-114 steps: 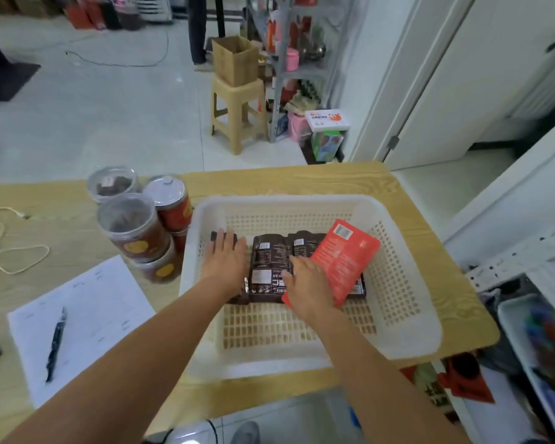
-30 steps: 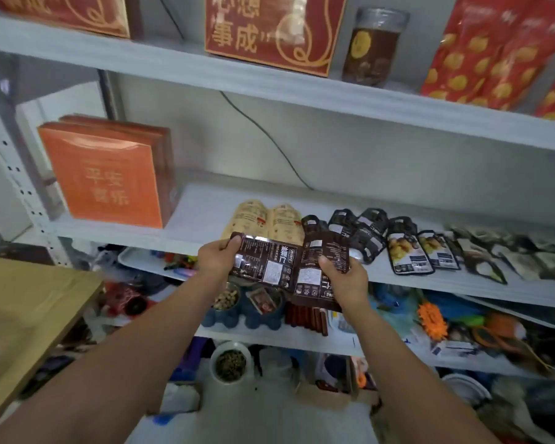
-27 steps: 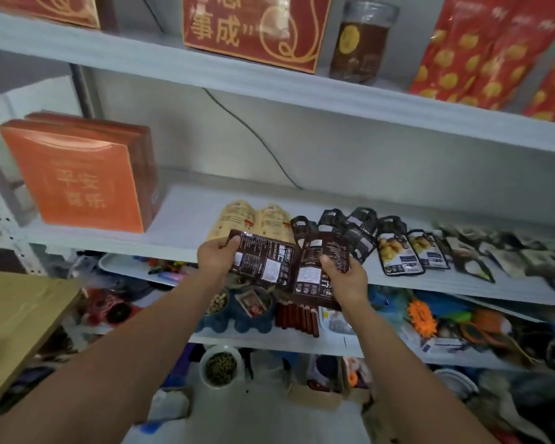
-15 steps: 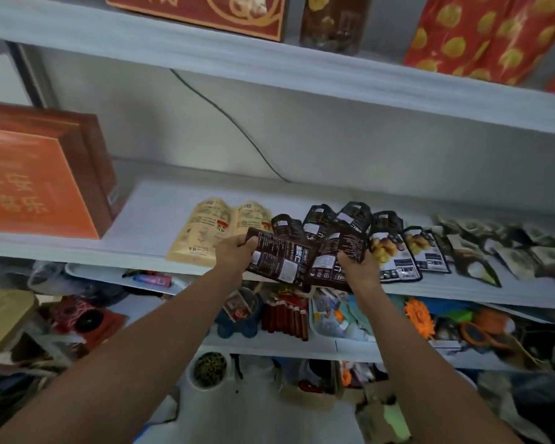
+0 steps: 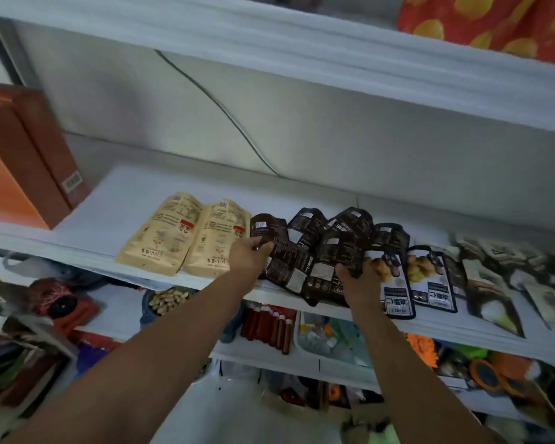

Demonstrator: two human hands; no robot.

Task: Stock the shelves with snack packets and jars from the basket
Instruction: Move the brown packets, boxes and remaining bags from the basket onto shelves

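Since half a second ago the dark packets (image 5: 297, 267) are reaching the shelf (image 5: 125, 200); left hand (image 5: 249, 256) and right hand (image 5: 358, 277) are gripping them, long axes running roughly front-to-back.

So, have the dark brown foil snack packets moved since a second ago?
Yes. The dark brown foil snack packets went from below the two tan paper pouches to their right, now over the white metal shelf.

- At your left edge, an orange box (image 5: 20, 161) stands upright.
- A dark cable (image 5: 225, 113) slants down the back wall, upper centre.
- Below centre you have a bowl of peanuts (image 5: 167, 299), then red sticks (image 5: 266, 325), then a clear tub (image 5: 327, 338) to the right.
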